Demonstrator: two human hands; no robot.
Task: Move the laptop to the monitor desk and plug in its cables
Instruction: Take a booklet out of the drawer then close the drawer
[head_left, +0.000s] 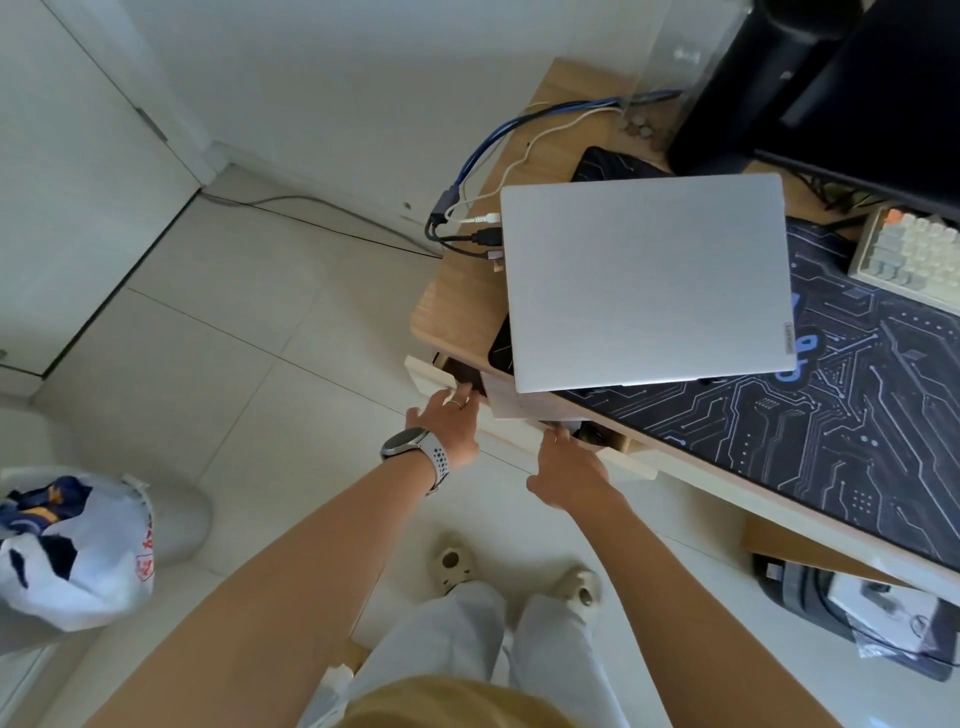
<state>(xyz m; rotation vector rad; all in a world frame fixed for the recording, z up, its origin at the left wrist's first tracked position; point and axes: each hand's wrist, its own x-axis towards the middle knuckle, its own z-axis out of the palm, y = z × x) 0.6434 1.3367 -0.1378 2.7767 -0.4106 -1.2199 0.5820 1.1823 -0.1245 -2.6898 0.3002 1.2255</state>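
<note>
A closed silver laptop (647, 280) lies on the wooden desk (452, 312), partly over a circuit-pattern desk mat (831, 415). White, black and grey cable plugs (485, 236) meet its left edge; blue cables (493, 140) run back from an adapter. Below the desk's front edge a pale drawer front (498, 444) stands slightly pulled out, with a dark gap behind it. My left hand (452, 428), with a wristwatch, has its fingers hooked over the drawer's top edge on the left. My right hand (569, 467) grips the same edge further right.
A black monitor (878, 88) and its stand rise at the desk's back right, beside a pale keyboard (909, 254). On the tiled floor, a bin with a plastic bag (72, 545) sits at left and a dark bag (852, 608) under the desk. A thin cable (311, 218) runs along the wall.
</note>
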